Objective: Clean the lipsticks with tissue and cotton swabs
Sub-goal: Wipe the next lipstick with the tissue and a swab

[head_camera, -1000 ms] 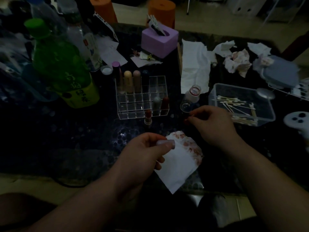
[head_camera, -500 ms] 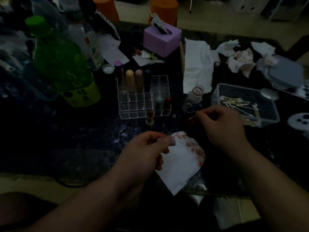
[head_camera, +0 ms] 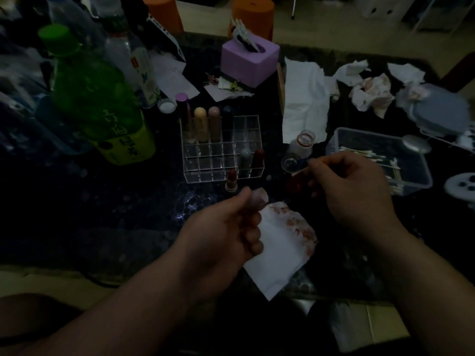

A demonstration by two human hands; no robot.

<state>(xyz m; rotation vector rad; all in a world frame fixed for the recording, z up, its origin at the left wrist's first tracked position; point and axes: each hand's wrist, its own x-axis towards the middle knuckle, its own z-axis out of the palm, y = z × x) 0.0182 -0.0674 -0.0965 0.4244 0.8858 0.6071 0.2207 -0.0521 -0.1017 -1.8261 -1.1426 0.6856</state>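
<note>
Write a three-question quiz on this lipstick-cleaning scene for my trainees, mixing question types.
1. True or false: the right hand pinches a cotton swab.
2. The stained tissue lies: A on the floor; B on the table beside the left hand, which grips a pale tube; C in a bin.
3. What colour is the tissue box?
Key: 1 true; 2 B; 3 purple.

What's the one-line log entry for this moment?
left hand: grips small pale tube | right hand: pinches cotton swab | stained tissue: beside left hand | next: swab to tube, likely
</note>
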